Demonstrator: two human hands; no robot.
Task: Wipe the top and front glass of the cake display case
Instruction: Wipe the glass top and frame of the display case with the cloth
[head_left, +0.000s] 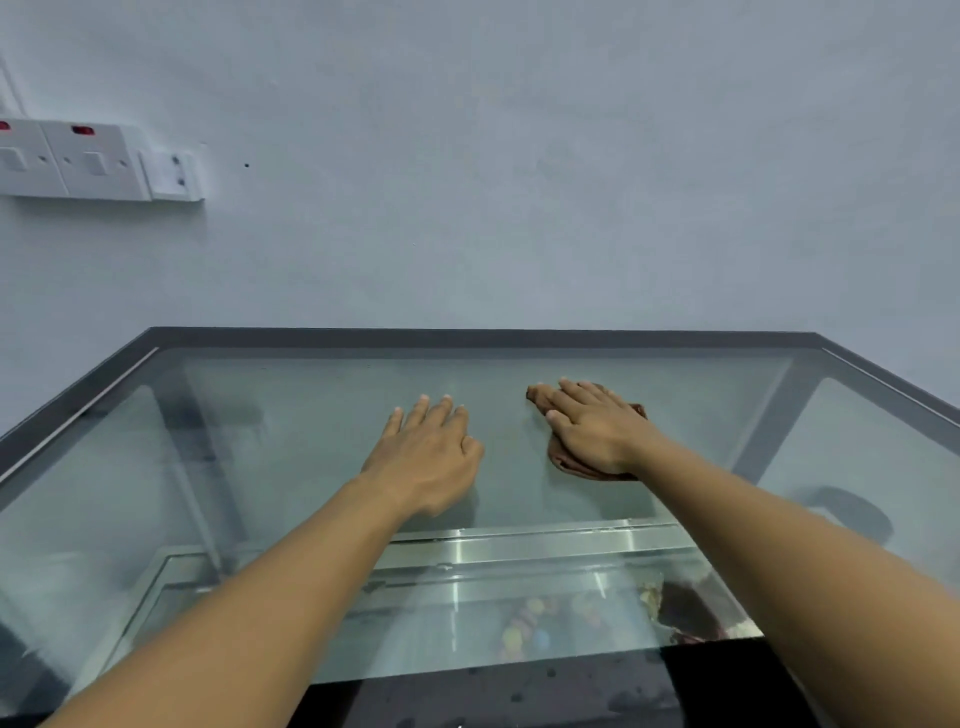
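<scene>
No legible writing. Right hand lies flat, fingers spread, pressing a crumpled brown cloth on the smooth top glass, centre right. Left hand rests open, empty, beside it.

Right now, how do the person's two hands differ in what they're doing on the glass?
The right hand presses a brown cloth flat against the top glass; the left hand lies bare on it, holding nothing. The right hand reaches farther toward the wall; the left sits nearer the person. Both lie palm down, fingers extended.
</scene>
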